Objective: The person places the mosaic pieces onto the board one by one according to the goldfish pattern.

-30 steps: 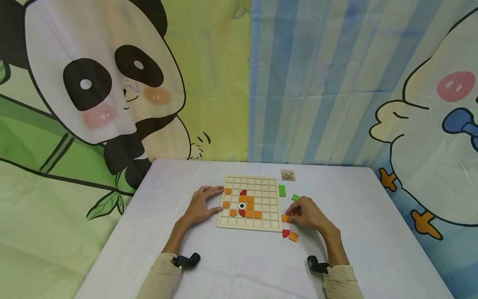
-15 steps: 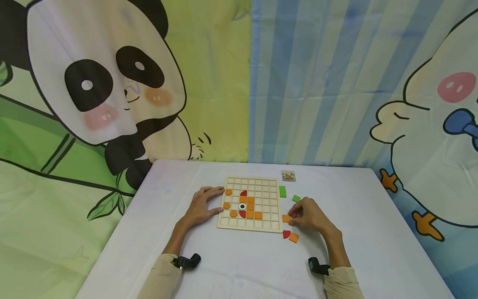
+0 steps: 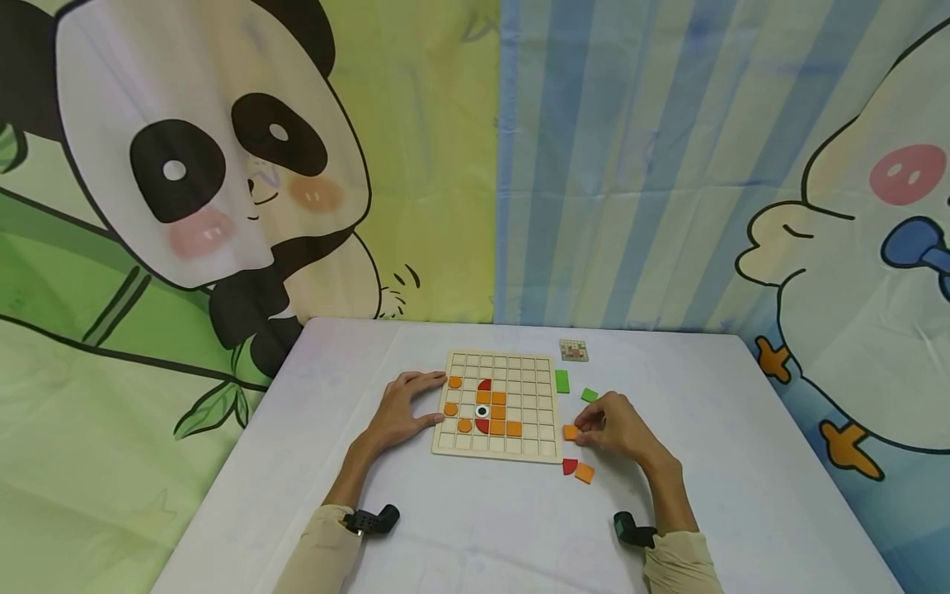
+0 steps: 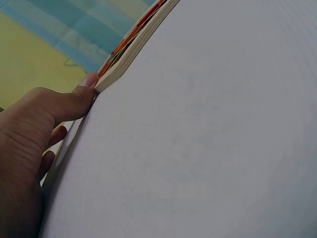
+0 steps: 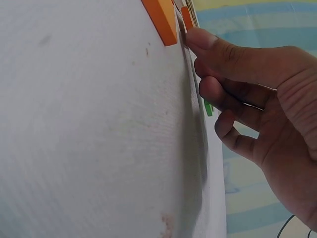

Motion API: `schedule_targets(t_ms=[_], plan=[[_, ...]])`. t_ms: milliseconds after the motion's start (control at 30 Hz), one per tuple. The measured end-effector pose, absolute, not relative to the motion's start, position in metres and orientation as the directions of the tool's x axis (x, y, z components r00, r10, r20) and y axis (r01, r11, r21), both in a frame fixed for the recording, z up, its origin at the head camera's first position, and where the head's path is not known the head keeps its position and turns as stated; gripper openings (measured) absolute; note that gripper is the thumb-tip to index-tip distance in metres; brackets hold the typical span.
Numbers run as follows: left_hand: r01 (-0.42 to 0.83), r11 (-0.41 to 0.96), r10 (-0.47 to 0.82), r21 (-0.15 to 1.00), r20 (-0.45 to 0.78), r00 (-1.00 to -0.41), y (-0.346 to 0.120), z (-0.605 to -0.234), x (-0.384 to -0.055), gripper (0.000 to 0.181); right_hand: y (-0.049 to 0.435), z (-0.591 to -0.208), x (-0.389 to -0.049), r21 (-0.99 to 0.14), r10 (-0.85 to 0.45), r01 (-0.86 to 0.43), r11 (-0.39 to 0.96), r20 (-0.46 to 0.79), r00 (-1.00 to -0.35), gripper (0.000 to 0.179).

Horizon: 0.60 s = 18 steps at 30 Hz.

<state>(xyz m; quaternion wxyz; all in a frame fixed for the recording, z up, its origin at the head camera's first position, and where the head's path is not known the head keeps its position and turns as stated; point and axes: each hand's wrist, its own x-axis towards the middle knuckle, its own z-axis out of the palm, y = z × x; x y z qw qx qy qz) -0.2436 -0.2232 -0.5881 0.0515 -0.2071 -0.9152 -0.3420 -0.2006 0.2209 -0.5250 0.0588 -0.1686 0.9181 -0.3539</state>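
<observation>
A wooden grid board point(image 3: 532, 412) lies on the white-covered table, bearing orange squares, orange discs, two red quarter-circle pieces and a black-and-white eye tile point(image 3: 482, 411). At its left edge, my left hand point(image 3: 398, 410) spreads thumb and fingers apart, their tips touching the rim. In the left wrist view, the thumb point(image 4: 74, 103) meets the board's corner point(image 4: 116, 74). Beside the board's right edge, my right hand point(image 3: 614, 425) pinches an orange square tile point(image 3: 570, 432) between thumb and fingers. From the right wrist, that tile point(image 5: 188, 19) shows just beyond the thumb tip.
Close to the board's lower right corner lie a red quarter-circle piece point(image 3: 570, 467) and an orange square point(image 3: 585, 473). A green rectangle point(image 3: 562, 381) and a small green tile point(image 3: 590, 395) lie farther up. A small pattern card point(image 3: 574, 351) sits near the back edge.
The orange tile at my right fingertips has shifted very slightly away from the board. My left hand stays at the board's left edge.
</observation>
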Motion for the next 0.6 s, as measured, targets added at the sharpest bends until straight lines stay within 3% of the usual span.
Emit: schedule_targets(t_ms=[600], plan=[[0.411, 0.681, 0.338, 0.606, 0.239, -0.911, -0.2224, -0.5867, -0.2419, 0.073, 0.2187, -0.5227, -0.2024, -0.673, -0.323, -0.252, 0.696, 0.020, -0.946, 0.019]])
